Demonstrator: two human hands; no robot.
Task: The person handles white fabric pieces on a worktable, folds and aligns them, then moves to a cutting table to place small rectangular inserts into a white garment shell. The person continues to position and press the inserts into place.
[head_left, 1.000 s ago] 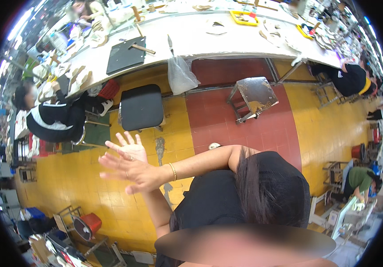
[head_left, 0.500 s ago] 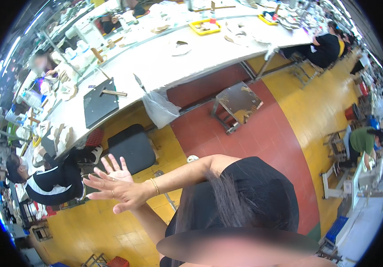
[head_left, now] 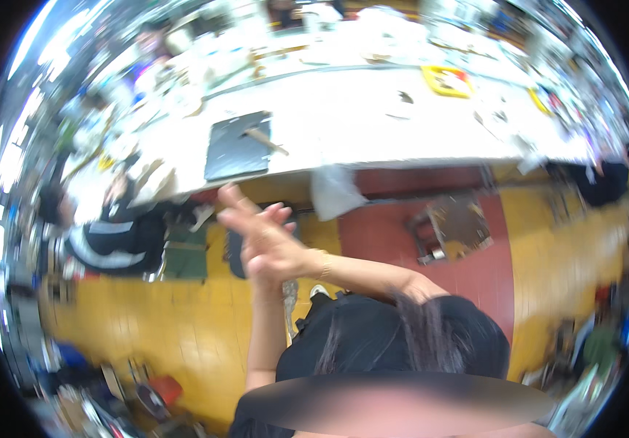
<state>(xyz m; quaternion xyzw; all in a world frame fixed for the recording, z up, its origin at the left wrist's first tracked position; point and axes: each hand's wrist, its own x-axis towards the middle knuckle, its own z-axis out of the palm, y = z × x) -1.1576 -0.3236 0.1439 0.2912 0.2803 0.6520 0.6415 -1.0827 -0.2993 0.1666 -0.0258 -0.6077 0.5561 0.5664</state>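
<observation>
The person's right hand (head_left: 276, 244) overlaps the left hand (head_left: 278, 212), fingers extended, both seemingly empty — beyond, a hammer (head_left: 267, 141) lies on a board (head_left: 232, 152), probably for easy reach

Black stool (head_left: 235, 255) partly hidden, hammer (head_left: 266, 141) blurred

You are in a big workshop. Past the tips of your fingers (head_left: 235, 198) is a long white work table (head_left: 336, 131) with a black board (head_left: 227, 150), a hammer (head_left: 265, 140) on that, and a yellow tray (head_left: 451, 93) farther right. To the left of your fingers, another worker (head_left: 121, 244) sits by the table.
</observation>
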